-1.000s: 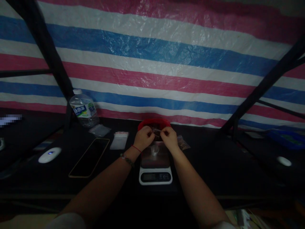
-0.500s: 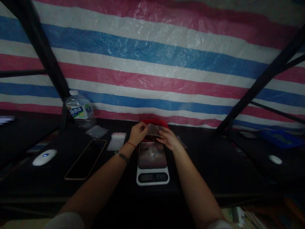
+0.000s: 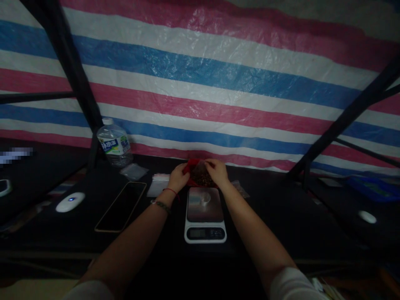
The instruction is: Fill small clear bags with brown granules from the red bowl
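My left hand (image 3: 179, 178) is closed on the left edge of a red tray (image 3: 188, 167) behind the scale. Small brown pieces (image 3: 204, 180) lie in the tray. Above them, my right hand (image 3: 218, 171) pinches a small clear plastic bag (image 3: 201, 166) between thumb and fingers. Whether the bag holds anything is too dark to see. In front of the tray stands a white kitchen scale (image 3: 205, 235) with a metal plate, and a small clear cup (image 3: 205, 199) rests on it. A filled little bag (image 3: 240, 189) lies right of my right hand.
Left of my left hand are a stack of clear zip bags (image 3: 158, 185), a phone (image 3: 121, 207), a white mouse-shaped device (image 3: 70, 202), a plastic packet (image 3: 134, 171) and a large water bottle (image 3: 115, 143). A blue tray (image 3: 373, 189) and another white device (image 3: 367, 217) sit far right.
Both hands held the bag over the tray; now my left hand has let go of it and moved to the tray's left edge. The right hand has kept the bag. The view has shifted slightly.
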`<control>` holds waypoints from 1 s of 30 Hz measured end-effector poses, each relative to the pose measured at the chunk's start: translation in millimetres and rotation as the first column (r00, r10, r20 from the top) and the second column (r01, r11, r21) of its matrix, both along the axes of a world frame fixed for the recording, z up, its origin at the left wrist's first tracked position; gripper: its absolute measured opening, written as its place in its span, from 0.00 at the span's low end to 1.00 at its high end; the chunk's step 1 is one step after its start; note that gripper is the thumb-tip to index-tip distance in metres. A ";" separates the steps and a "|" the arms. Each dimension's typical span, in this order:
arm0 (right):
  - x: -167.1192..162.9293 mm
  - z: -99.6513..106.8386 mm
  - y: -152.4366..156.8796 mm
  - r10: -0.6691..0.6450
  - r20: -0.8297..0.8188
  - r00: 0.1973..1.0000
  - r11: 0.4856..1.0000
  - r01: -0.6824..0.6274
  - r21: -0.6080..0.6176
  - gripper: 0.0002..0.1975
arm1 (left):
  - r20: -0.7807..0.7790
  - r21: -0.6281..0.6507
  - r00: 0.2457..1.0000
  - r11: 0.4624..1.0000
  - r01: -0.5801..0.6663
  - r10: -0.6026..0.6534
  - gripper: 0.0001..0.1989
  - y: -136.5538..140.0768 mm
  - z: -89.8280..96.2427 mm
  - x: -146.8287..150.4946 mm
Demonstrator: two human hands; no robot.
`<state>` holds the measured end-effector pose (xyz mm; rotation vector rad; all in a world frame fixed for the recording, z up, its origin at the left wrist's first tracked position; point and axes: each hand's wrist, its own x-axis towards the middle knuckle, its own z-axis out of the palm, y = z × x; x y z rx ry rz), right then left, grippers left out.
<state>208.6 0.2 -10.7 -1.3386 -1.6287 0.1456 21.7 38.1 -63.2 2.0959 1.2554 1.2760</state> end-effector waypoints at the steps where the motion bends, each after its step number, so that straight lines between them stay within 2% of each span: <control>1: -2.2 1.1 1.7 0.003 0.026 1.000 1.000 -0.003 0.008 0.10 | 0.013 0.017 1.000 1.000 0.003 -0.003 0.25 -1.1 0.2 1.3; 7: -5.4 8.0 5.0 -0.013 0.042 0.999 0.993 0.009 0.114 0.09 | 0.107 0.110 0.994 0.994 -0.020 0.008 0.27 -8.1 1.8 6.8; 15: -6.0 15.0 -2.3 -0.046 0.059 0.997 0.992 0.039 0.119 0.10 | 0.187 0.174 0.982 0.984 -0.048 0.015 0.15 -4.6 -5.0 7.5; 19: -2.7 13.1 -13.1 -0.048 -0.018 0.999 0.985 0.050 0.165 0.11 | 0.192 0.169 0.981 0.983 -0.072 0.039 0.13 -5.1 -4.8 6.7; 22: 1.9 9.1 -22.0 -0.072 -0.163 0.984 0.986 0.095 0.139 0.08 | 0.168 0.194 0.984 0.977 -0.091 0.059 0.13 -11.5 1.2 4.0; 24: 2.9 6.0 -27.1 -0.074 -0.391 0.917 0.992 0.109 0.067 0.07 | 0.135 0.224 0.990 0.972 -0.071 0.041 0.16 -17.6 6.6 2.4; 25: 1.9 4.6 -29.2 -0.061 -0.535 0.843 0.996 0.089 0.026 0.07 | 0.125 0.232 0.992 0.971 -0.055 0.027 0.19 -20.9 9.4 2.5; 27: -3.4 2.9 -33.5 -0.016 -0.766 0.643 0.999 -0.019 -0.037 0.10 | 0.148 0.222 0.989 0.975 -0.009 -0.024 0.24 -27.2 15.0 5.8; 28: -7.4 3.0 -36.2 -0.004 -0.831 0.556 0.995 -0.080 -0.058 0.11 | 0.189 0.206 0.980 0.978 0.024 -0.063 0.26 -30.1 18.2 8.8; 29: -11.6 3.9 -39.8 -0.004 -0.864 0.503 0.988 -0.132 -0.081 0.12 | 0.249 0.184 0.963 0.981 0.059 -0.105 0.27 -32.8 21.7 12.5; 30: -15.5 6.0 -44.8 -0.009 -0.874 0.485 0.979 -0.172 -0.105 0.13 | 0.318 0.156 0.938 0.983 0.095 -0.141 0.26 -35.3 25.8 16.0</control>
